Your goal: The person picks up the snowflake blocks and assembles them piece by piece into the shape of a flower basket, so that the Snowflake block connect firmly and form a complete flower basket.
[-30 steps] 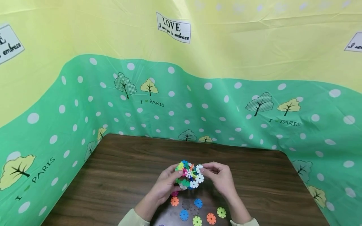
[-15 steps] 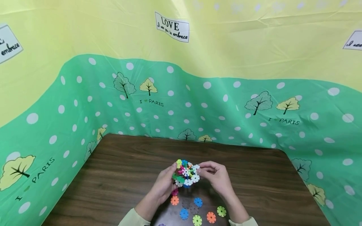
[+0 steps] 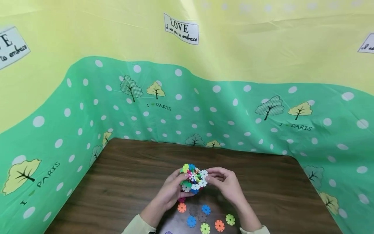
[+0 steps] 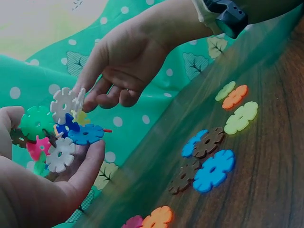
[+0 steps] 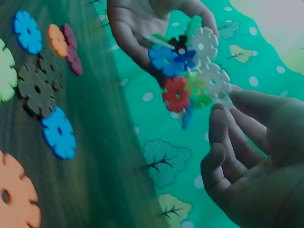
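A ball-like cluster of interlocking snowflake discs point(image 3: 193, 177) in white, green, blue, yellow, pink and red is held above the table. My left hand point(image 3: 170, 190) grips it from the left, thumb on the near side and fingers behind and below. At its right side my right hand point(image 3: 226, 183) pinches a white disc point(image 3: 203, 174) between thumb and index finger. In the left wrist view a blue disc point(image 4: 85, 134) and a white disc point(image 4: 61, 155) face the camera beside the left fingers. The right wrist view shows a red disc point(image 5: 176, 94) on the cluster's underside.
Loose snowflake discs lie on the dark wooden table point(image 3: 131, 169) below the hands: orange point(image 3: 219, 225), blue point(image 3: 191, 221), yellow-green point(image 3: 230, 219), brown point(image 5: 36, 89) and magenta point(image 5: 71, 47). A green and yellow printed curtain point(image 3: 187, 81) encloses the table's back and sides.
The cluster shifts and turns slightly in the left hand, whose thumb now lies over its near side again. The right hand stays at the white disc. The loose discs stay put.
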Tool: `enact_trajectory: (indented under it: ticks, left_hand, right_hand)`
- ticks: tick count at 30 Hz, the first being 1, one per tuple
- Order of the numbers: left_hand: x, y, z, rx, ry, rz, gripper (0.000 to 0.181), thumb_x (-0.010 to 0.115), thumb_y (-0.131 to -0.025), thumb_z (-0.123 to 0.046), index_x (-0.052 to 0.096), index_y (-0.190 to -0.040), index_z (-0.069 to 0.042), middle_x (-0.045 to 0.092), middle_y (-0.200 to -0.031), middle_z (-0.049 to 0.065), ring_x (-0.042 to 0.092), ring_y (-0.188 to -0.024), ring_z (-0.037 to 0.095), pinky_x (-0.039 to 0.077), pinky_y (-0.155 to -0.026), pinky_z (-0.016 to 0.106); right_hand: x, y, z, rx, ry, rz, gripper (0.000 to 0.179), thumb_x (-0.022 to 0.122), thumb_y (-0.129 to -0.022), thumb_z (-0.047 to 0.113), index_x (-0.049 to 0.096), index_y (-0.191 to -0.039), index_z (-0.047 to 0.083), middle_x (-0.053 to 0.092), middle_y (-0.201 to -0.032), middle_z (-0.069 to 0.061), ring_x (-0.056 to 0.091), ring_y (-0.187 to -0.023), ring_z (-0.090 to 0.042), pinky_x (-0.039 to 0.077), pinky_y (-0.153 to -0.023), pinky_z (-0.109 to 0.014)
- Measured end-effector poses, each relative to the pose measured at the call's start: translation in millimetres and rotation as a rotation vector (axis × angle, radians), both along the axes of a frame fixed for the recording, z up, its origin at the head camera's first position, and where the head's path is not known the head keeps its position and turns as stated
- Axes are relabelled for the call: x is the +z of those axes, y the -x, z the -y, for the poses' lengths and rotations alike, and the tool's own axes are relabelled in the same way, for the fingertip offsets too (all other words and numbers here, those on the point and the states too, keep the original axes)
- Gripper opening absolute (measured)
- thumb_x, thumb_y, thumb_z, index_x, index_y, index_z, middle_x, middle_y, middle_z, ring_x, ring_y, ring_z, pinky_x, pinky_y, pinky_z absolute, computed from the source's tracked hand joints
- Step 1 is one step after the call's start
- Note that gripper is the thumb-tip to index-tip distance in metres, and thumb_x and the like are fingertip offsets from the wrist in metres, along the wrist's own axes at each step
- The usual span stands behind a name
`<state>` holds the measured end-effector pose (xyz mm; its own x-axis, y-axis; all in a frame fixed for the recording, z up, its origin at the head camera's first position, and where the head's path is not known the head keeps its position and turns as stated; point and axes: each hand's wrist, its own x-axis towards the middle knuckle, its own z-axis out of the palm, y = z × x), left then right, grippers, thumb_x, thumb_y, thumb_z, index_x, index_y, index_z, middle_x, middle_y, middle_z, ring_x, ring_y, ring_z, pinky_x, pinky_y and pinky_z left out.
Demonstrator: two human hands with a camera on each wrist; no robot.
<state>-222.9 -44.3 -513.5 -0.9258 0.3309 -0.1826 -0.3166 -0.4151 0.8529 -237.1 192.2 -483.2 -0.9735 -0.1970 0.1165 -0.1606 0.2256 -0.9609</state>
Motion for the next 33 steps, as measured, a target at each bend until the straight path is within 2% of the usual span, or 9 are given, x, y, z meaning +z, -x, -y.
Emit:
enact_trajectory:
  ticks: [3, 6, 9, 15, 20, 26, 33]
  left_hand:
    - [-0.9, 1.3, 0.3, 0.036, 0.001, 0.016, 0.061, 0.062, -0.102, -0.029, 0.035, -0.149, -0.003, 0.067, -0.127, 0.017, 0.071, -0.107, 0.028, 0.059, -0.090, 0.054]
    - [-1.0, 2.2, 2.6, 0.077, 0.002, 0.031, 0.059, 0.064, -0.101, -0.032, 0.036, -0.145, -0.004, 0.067, -0.125, 0.015, 0.072, -0.104, 0.027, 0.060, -0.088, 0.055]
    - [-0.3, 2.7, 5.6, 0.093, 0.002, 0.036, 0.061, 0.064, -0.100, -0.036, 0.036, -0.146, -0.005, 0.067, -0.125, 0.015, 0.072, -0.103, 0.027, 0.060, -0.088, 0.055]
    - [3.3, 2.6, 8.7, 0.075, -0.011, 0.032, 0.064, 0.061, -0.101, -0.042, 0.037, -0.146, -0.004, 0.067, -0.123, 0.012, 0.073, -0.102, 0.026, 0.059, -0.089, 0.055]
    - [4.6, 2.1, 11.0, 0.055, -0.029, 0.033, 0.065, 0.058, -0.102, -0.043, 0.037, -0.148, -0.002, 0.069, -0.121, 0.012, 0.073, -0.103, 0.025, 0.060, -0.088, 0.054]
    - [6.7, 1.3, 12.8, 0.038, -0.032, 0.025, 0.065, 0.057, -0.102, -0.044, 0.037, -0.149, -0.002, 0.068, -0.122, 0.013, 0.072, -0.105, 0.025, 0.060, -0.088, 0.053]
    - [8.1, 1.2, 13.0, 0.035, -0.025, 0.021, 0.069, 0.057, -0.102, -0.044, 0.035, -0.150, 0.000, 0.070, -0.119, 0.012, 0.074, -0.101, 0.025, 0.060, -0.087, 0.052]
  right_hand:
    - [-1.4, -0.3, -6, 0.007, -0.056, -0.038, 0.024, 0.080, -0.090, 0.015, 0.076, -0.112, 0.007, 0.076, -0.097, -0.011, 0.072, -0.085, -0.015, 0.060, -0.074, -0.026]
    - [-4.7, 1.1, -10, 0.043, -0.128, -0.060, 0.024, 0.080, -0.090, 0.018, 0.076, -0.111, 0.008, 0.076, -0.095, -0.007, 0.071, -0.081, -0.013, 0.059, -0.071, -0.027]
    - [-9.0, 1.3, -13, 0.112, -0.234, -0.068, 0.026, 0.081, -0.089, 0.021, 0.075, -0.111, 0.008, 0.075, -0.092, -0.002, 0.068, -0.077, -0.013, 0.058, -0.067, -0.027]
    - [-19.7, -5.0, -18, 0.297, -0.414, -0.049, 0.027, 0.081, -0.088, 0.023, 0.075, -0.109, 0.008, 0.071, -0.090, 0.005, 0.064, -0.078, -0.009, 0.056, -0.066, -0.026]
    - [-28.2, -9.9, -17, 0.412, -0.480, -0.026, 0.020, 0.081, -0.088, 0.022, 0.076, -0.104, 0.010, 0.068, -0.086, 0.008, 0.060, -0.075, -0.005, 0.053, -0.062, -0.023]
    - [-36.0, -13.0, -13, 0.460, -0.533, -0.026, 0.021, 0.085, -0.084, 0.022, 0.076, -0.101, 0.014, 0.069, -0.088, 0.009, 0.060, -0.076, -0.001, 0.053, -0.065, -0.022]
    - [-37.0, -14.7, -15, 0.466, -0.557, -0.060, 0.026, 0.088, -0.081, 0.019, 0.078, -0.103, 0.011, 0.069, -0.091, 0.008, 0.061, -0.079, -0.003, 0.053, -0.067, -0.022]
